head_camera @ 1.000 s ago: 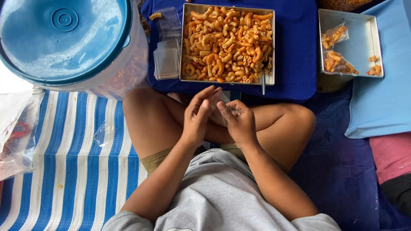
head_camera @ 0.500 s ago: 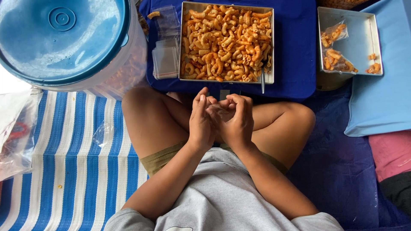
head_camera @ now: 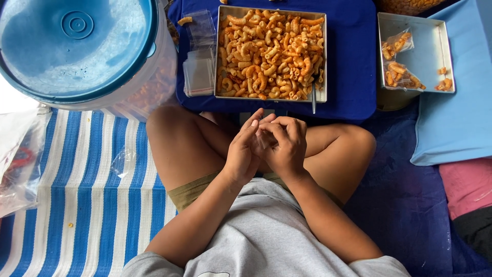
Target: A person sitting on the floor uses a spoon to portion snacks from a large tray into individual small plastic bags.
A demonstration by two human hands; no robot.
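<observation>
Pinching small clear bag [head_camera: 262,137] between both hands [head_camera: 266,146], above lap

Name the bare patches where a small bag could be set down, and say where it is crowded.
Bare patches: the dark blue cloth between the macaroni tray and the smaller steel tray, and the striped mat left of the knee. Crowded: the gap between the lidded tub and macaroni tray, filled by a stack of clear bags.

Metal tray [head_camera: 322,77] dull; plastic lid [head_camera: 72,46] glossy; woven mat [head_camera: 92,205] matt
</observation>
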